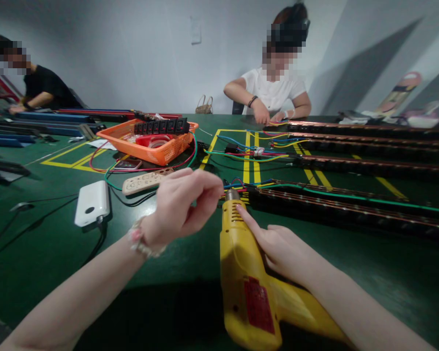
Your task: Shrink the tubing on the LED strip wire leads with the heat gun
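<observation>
My right hand [285,248] is around a yellow heat gun [241,248], with one finger laid along its vented front. The gun's metal nozzle [233,194] points away from me, at a bundle of thin coloured wires [237,184]. Those wires come off the left end of the nearest long black strip [314,202]. Just left of the nozzle, my left hand [186,202] is closed, its fingers curled and pinched at the wires' ends. The exact fingertip contact is partly hidden by the hand itself.
An orange basket [149,146] holds black parts. Left of my hand lie a beige power strip [144,182] and a white power bank [92,204] with a cable. More wired strips [366,163] lie right. One person [281,92] works opposite, another [46,87] far left.
</observation>
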Demonstrator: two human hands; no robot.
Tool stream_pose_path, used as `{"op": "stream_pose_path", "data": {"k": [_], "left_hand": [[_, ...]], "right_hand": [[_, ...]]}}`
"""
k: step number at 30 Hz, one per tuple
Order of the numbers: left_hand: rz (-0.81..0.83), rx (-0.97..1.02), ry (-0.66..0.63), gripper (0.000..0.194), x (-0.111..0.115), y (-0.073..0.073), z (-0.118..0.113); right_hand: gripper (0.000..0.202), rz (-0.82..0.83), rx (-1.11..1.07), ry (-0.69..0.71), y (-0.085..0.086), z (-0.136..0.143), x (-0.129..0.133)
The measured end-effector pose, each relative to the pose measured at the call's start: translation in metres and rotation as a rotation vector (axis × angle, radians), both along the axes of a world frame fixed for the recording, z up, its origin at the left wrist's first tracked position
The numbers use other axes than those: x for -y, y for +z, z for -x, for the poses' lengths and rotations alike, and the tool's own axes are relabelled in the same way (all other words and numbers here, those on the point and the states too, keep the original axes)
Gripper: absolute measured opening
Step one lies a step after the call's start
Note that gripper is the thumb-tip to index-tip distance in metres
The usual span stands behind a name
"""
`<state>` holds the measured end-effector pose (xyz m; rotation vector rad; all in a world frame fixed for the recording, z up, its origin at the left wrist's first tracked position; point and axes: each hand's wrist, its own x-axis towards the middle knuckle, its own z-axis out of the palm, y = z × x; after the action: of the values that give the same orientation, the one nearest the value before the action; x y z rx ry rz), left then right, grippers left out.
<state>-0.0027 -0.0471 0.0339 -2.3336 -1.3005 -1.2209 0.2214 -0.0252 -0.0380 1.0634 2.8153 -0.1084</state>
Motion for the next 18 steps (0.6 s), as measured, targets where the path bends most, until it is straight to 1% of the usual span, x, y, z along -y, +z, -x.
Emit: {"op": "stream_pose_path", "data": {"k": [2,5,7,8,9,11,15,18], "left_hand": [[0.056,0.002,0.029,0.013,-0.018,-0.023,0.007],[0.282,0.004,0.157,0.013,-0.042,-0.065,0.017],[0.394,-0.049,0.204,0.015,-0.049,-0.087,0.02],[0.416,-0.081,0.204,0.017,-0.05,-0.094,0.021],[0.433,-0.11,0.204,0.021,-0.05,-0.098,0.021],[0.441,-0.15,0.197,0.025,-0.048,-0.102,0.02],[0.445,-0.139,0.192,0.026,-0.047,-0.101,0.017],[0.477,-0.131,0.194,0.026,-0.048,-0.101,0.014]], "right_hand": [[0.09,-0.011,-0.003,-0.008,-0.001,-0.007,0.0],[0.084,-0.033,0.007,-0.057,-0.003,-0.022,-0.001],[0.082,-0.037,0.017,-0.098,-0.005,-0.032,-0.002],[0.081,-0.039,0.018,-0.109,-0.007,-0.037,-0.002],[0.081,-0.044,0.014,-0.11,-0.008,-0.041,-0.003],[0.081,-0.058,0.002,-0.098,-0.01,-0.045,-0.003],[0.086,-0.064,0.004,-0.096,-0.011,-0.046,-0.002],[0.092,-0.061,0.007,-0.087,-0.011,-0.043,-0.002]]}}
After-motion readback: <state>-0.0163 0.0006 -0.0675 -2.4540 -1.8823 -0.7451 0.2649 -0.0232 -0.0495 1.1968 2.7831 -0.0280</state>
